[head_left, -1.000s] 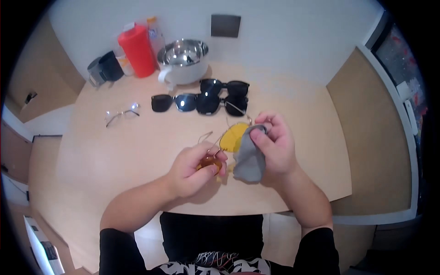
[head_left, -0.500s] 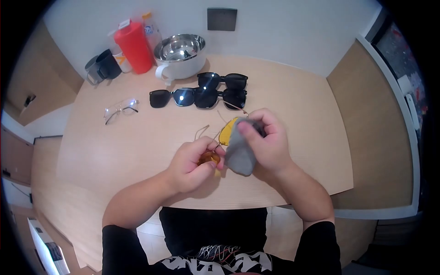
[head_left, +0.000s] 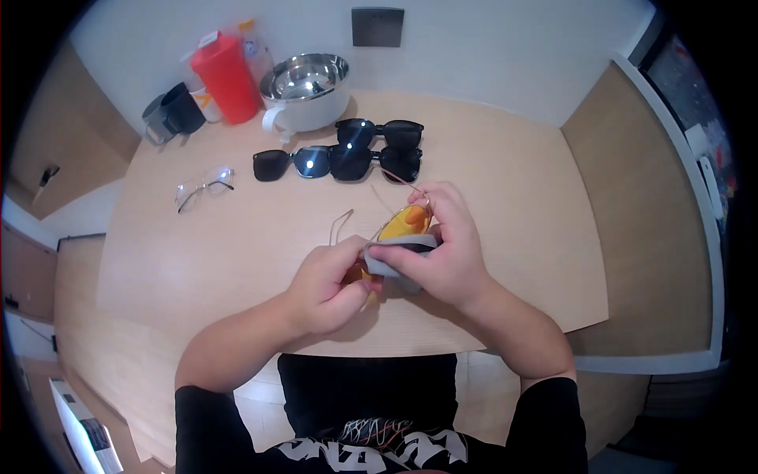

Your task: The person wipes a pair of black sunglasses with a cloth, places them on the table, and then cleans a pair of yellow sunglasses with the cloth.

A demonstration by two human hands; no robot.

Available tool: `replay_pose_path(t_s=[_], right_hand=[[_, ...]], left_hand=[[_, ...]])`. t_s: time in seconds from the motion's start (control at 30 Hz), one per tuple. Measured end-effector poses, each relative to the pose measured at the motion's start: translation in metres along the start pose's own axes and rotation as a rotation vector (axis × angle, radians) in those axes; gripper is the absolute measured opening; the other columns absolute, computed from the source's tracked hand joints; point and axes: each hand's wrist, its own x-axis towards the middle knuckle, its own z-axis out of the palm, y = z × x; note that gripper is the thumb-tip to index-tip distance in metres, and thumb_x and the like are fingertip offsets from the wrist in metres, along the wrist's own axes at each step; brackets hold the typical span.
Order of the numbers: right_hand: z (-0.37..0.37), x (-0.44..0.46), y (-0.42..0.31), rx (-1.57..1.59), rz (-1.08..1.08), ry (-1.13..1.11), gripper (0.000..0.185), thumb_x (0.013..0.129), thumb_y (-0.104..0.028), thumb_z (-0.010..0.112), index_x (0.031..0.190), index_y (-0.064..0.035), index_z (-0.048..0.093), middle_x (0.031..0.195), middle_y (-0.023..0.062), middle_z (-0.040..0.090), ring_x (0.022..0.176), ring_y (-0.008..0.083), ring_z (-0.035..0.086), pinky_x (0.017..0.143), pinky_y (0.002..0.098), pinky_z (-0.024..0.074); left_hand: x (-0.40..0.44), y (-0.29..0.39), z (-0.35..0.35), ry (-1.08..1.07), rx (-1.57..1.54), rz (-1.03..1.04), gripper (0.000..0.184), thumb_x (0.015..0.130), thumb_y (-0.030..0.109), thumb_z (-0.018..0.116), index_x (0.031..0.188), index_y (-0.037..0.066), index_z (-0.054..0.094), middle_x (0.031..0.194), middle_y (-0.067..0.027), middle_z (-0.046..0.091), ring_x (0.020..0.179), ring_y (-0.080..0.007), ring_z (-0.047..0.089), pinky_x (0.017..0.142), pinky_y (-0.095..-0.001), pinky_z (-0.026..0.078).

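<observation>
Yellow-tinted glasses (head_left: 406,223) with thin metal arms are held above the table's near side. My left hand (head_left: 330,286) is closed around one lens, with fingers and thumb pinching it. A grey cloth (head_left: 388,265) lies folded between the hands, covering the lower part of the other lens and the bridge area. My right hand (head_left: 448,251) grips this cloth, its thumb pointing toward my left hand. Fingers of the right hand reach behind the far lens and show orange through it. One thin arm of the glasses sticks up beyond my left hand.
Several black sunglasses (head_left: 347,162) lie beyond the hands. Clear glasses (head_left: 205,189) rest at left. Along the wall stand a steel-lined white bowl (head_left: 306,110), a red jug (head_left: 227,80), a bottle (head_left: 253,49) and dark mugs (head_left: 183,110). The wooden table (head_left: 521,174) meets a side panel on the right.
My right hand has moved the cloth left and down along the lens, and the cloth now lies bunched instead of hanging. More yellow lens shows. The left hand keeps its hold.
</observation>
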Motion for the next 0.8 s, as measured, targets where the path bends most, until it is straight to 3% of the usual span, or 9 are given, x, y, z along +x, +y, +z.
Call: replay_pose_path(t_s=[0.17, 0.27, 0.37, 0.47, 0.67, 0.8], right_hand=[[-0.013, 0.004, 0.017, 0.092, 0.021, -0.101, 0.033, 0.076, -0.021, 0.077, 0.087, 0.0007, 0.054, 0.092, 0.0099, 0.050, 0.080, 0.0191, 0.050, 0.070, 0.0289, 0.0438], [-0.004, 0.002, -0.002, -0.034, -0.006, -0.051, 0.031, 0.079, -0.021, 0.074, 0.085, 0.0012, 0.054, 0.089, 0.0095, 0.050, 0.079, 0.0188, 0.050, 0.070, 0.0287, 0.0438], [0.000, 0.000, 0.001, 0.026, 0.071, -0.024, 0.030, 0.080, -0.023, 0.074, 0.080, 0.0013, 0.056, 0.090, 0.0095, 0.051, 0.080, 0.0185, 0.051, 0.072, 0.0288, 0.0440], [-0.008, 0.003, 0.021, 0.225, 0.179, -0.068, 0.037, 0.074, -0.027, 0.080, 0.081, -0.0001, 0.056, 0.095, 0.0103, 0.051, 0.084, 0.0191, 0.051, 0.073, 0.0293, 0.0443], [-0.002, 0.001, -0.001, -0.046, 0.010, 0.002, 0.025, 0.087, -0.022, 0.066, 0.082, 0.0023, 0.061, 0.092, 0.0108, 0.054, 0.085, 0.0195, 0.054, 0.074, 0.0288, 0.0452], [-0.010, 0.004, 0.014, 0.031, -0.039, -0.047, 0.028, 0.080, -0.023, 0.073, 0.086, 0.0016, 0.061, 0.099, 0.0115, 0.053, 0.090, 0.0213, 0.054, 0.076, 0.0295, 0.0453]], left_hand=[[0.000, -0.005, 0.001, -0.010, 0.022, 0.002, 0.026, 0.073, 0.000, 0.043, 0.096, -0.005, 0.052, 0.077, -0.0101, 0.063, 0.069, -0.0163, 0.063, 0.067, -0.0262, 0.050], [0.001, -0.006, 0.001, -0.009, 0.075, -0.002, 0.026, 0.073, 0.001, 0.043, 0.096, -0.005, 0.053, 0.076, -0.0100, 0.063, 0.068, -0.0161, 0.062, 0.068, -0.0264, 0.050], [0.001, -0.010, -0.001, 0.013, 0.077, -0.027, 0.026, 0.073, 0.001, 0.043, 0.096, -0.005, 0.053, 0.075, -0.0102, 0.063, 0.067, -0.0161, 0.062, 0.068, -0.0266, 0.050], [0.001, -0.013, 0.003, 0.032, 0.000, -0.021, 0.025, 0.073, 0.001, 0.043, 0.095, -0.005, 0.053, 0.074, -0.0106, 0.063, 0.066, -0.0167, 0.063, 0.066, -0.0267, 0.050], [0.001, -0.008, 0.003, 0.060, 0.004, -0.008, 0.026, 0.073, 0.000, 0.043, 0.096, -0.006, 0.053, 0.075, -0.0105, 0.063, 0.067, -0.0150, 0.062, 0.067, -0.0253, 0.050], [0.001, -0.008, 0.000, 0.036, -0.064, -0.033, 0.025, 0.074, -0.002, 0.043, 0.096, -0.006, 0.053, 0.077, -0.0108, 0.063, 0.071, -0.0139, 0.061, 0.068, -0.0254, 0.049]])
